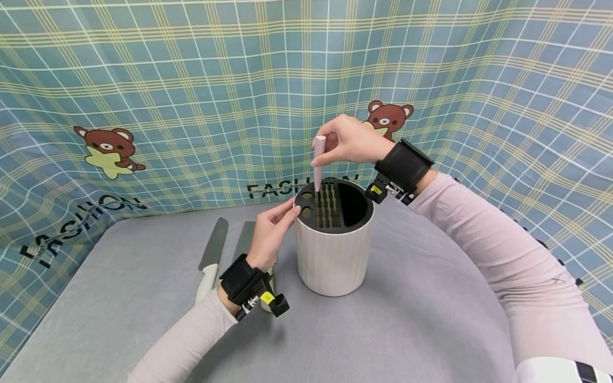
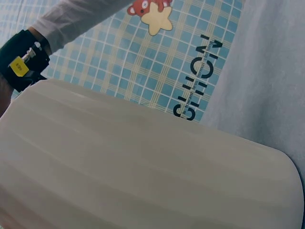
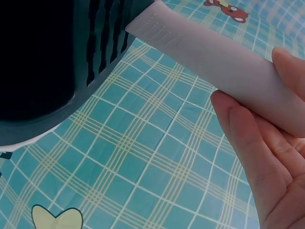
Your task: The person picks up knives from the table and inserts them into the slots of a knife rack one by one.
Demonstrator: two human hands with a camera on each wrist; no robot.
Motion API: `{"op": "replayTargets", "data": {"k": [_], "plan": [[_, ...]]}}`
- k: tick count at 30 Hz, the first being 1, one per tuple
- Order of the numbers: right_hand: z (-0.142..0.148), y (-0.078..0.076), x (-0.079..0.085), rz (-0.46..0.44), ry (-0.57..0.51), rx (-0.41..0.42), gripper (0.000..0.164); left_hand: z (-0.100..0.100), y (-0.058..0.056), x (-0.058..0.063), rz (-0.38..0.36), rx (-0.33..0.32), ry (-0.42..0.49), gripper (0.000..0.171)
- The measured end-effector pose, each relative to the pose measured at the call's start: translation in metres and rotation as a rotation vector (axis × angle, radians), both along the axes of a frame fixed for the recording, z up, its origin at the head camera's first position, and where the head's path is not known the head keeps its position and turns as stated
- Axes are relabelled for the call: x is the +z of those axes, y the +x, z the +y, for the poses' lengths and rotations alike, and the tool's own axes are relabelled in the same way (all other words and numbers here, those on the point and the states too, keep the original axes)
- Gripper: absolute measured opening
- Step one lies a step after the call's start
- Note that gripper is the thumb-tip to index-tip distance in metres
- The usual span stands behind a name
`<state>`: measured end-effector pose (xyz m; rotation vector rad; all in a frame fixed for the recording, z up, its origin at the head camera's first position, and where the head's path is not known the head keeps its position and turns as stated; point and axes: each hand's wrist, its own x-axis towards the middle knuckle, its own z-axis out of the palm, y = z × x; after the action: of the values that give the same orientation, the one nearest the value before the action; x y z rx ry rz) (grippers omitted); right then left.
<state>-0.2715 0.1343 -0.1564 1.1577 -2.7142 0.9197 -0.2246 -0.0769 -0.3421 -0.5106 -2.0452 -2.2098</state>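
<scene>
A round, cream knife block with a dark slotted top stands upright on the grey table; its ribbed side fills much of the left wrist view. My right hand pinches the pale handle of a knife between thumb and fingers. The handle stands nearly upright over the slots, its lower end at the block's top. No blade shows. In the right wrist view, the handle meets the slotted top. My left hand holds the block's left rim, thumb and fingertips against it.
A knife with a white handle lies on the table at the left. Beside it, a second blade is partly covered by my left hand. A checked cloth with printed bears hangs behind the table.
</scene>
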Motion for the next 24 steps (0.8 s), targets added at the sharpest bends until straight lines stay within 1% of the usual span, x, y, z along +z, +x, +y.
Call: {"op": "replayTargets", "data": {"k": [1,3,5,6,7,8,11,13,14,15,17,20,21,23,24], "plan": [[-0.001,0.0,0.0,0.005,0.007,0.005,0.01,-0.002,-0.007,-0.01,0.03,-0.013,0.01,0.048],[-0.005,0.0,-0.001,0.013,0.02,0.011,0.011,-0.003,-0.011,-0.015,0.046,-0.021,0.019,0.05],[-0.008,0.001,-0.001,0.012,0.033,0.02,0.013,-0.003,-0.01,-0.014,0.042,-0.016,0.015,0.049],[-0.01,0.002,-0.001,0.01,0.036,0.026,0.014,-0.002,-0.01,-0.014,0.028,0.0,0.004,0.049],[-0.012,0.002,-0.001,0.015,0.044,0.027,0.014,0.0,0.006,0.006,0.003,0.019,-0.013,0.048],[-0.014,0.004,-0.001,0.018,0.05,0.026,0.015,0.002,0.014,0.017,-0.029,0.028,-0.021,0.047],[-0.017,0.007,0.001,0.031,0.073,0.019,0.017,0.005,0.027,0.036,-0.079,0.036,-0.042,0.045],[-0.019,0.008,0.002,0.042,0.087,0.011,0.018,0.005,0.028,0.038,-0.094,0.032,-0.04,0.044],[-0.019,0.009,0.002,0.044,0.09,0.01,0.018,0.006,0.03,0.041,-0.098,0.033,-0.044,0.044],[-0.02,0.009,0.002,0.04,0.091,0.008,0.017,0.006,0.03,0.04,-0.095,0.035,-0.05,0.044],[-0.02,0.009,0.001,0.028,0.082,0.002,0.018,0.004,0.025,0.034,-0.091,0.036,-0.041,0.044],[-0.018,0.01,-0.002,-0.001,0.048,0.001,0.02,0.003,0.02,0.024,-0.038,0.034,-0.034,0.047],[-0.017,0.01,-0.003,-0.007,0.036,0.004,0.02,0.002,0.018,0.021,-0.015,0.021,-0.021,0.048],[-0.016,0.01,-0.005,-0.017,0.009,0.014,0.021,-0.001,0.002,0.0,0.04,0.006,0.001,0.049],[-0.015,0.01,-0.006,-0.023,-0.004,0.02,0.021,-0.002,-0.003,-0.006,0.057,-0.001,0.009,0.05]]}}
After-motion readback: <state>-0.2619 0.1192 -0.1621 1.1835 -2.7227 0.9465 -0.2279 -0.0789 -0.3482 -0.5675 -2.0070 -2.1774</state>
